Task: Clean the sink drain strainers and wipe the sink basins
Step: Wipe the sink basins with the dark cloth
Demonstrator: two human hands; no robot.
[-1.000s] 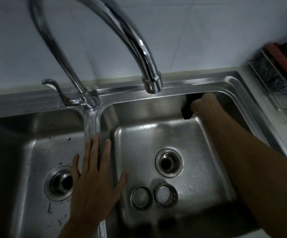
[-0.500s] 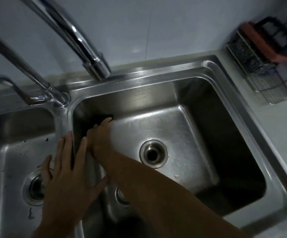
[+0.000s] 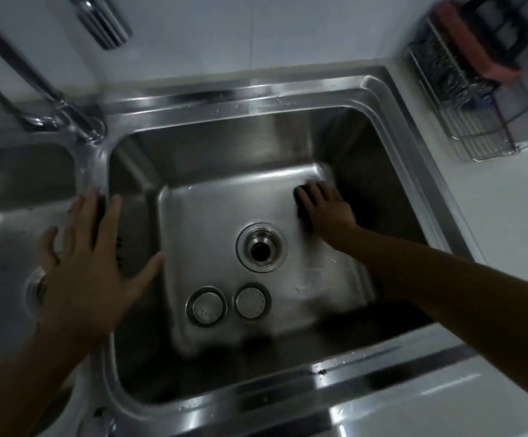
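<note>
My right hand [image 3: 327, 208] presses a dark sponge [image 3: 300, 200] flat on the floor of the right basin [image 3: 224, 190], near its far right corner. Most of the sponge is hidden under the fingers. My left hand [image 3: 89, 263] rests spread, fingers straight, on the divider [image 3: 93, 171] between the two basins. Two round drain strainers [image 3: 206, 305] [image 3: 251, 301] lie side by side on the basin floor in front of the open drain hole [image 3: 261, 247]. The left basin's drain [image 3: 35, 290] shows partly behind my left hand.
The tap [image 3: 67, 111] rises at the far left with its spout [image 3: 105, 23] overhead. A wire rack [image 3: 477, 115] holding a red-handled brush [image 3: 477, 42] stands on the white counter [image 3: 508, 222] at the far right. The sink's front rim [image 3: 319, 376] is wet.
My right hand has swept the sponge from the basin's far left corner across to its far right corner. My left hand has stayed on the divider. The view has shifted right.
</note>
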